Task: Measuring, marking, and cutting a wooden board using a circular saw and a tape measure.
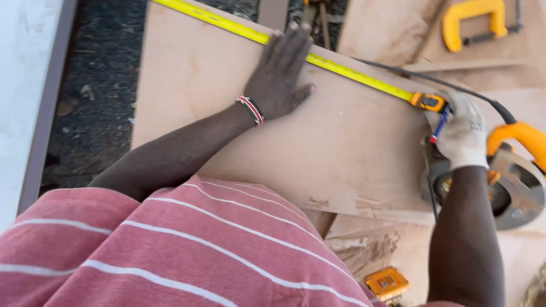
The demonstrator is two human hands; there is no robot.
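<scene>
A plywood board (227, 96) lies in front of me. A yellow tape measure blade (239, 29) stretches along its far edge. My bare left hand (281, 74) presses flat on the board, fingertips pinning the blade. My right hand (462, 133), in a white work glove, grips a blue pen (440, 126) and the orange tape measure case (427, 102) at the board's right end.
A circular saw (515, 182) with an orange handle and black cord rests by my right hand. A yellow clamp (473, 20) lies on plywood at the back right. A small yellow tool (387, 282) sits below. Dark gravel ground (96, 85) lies to the left.
</scene>
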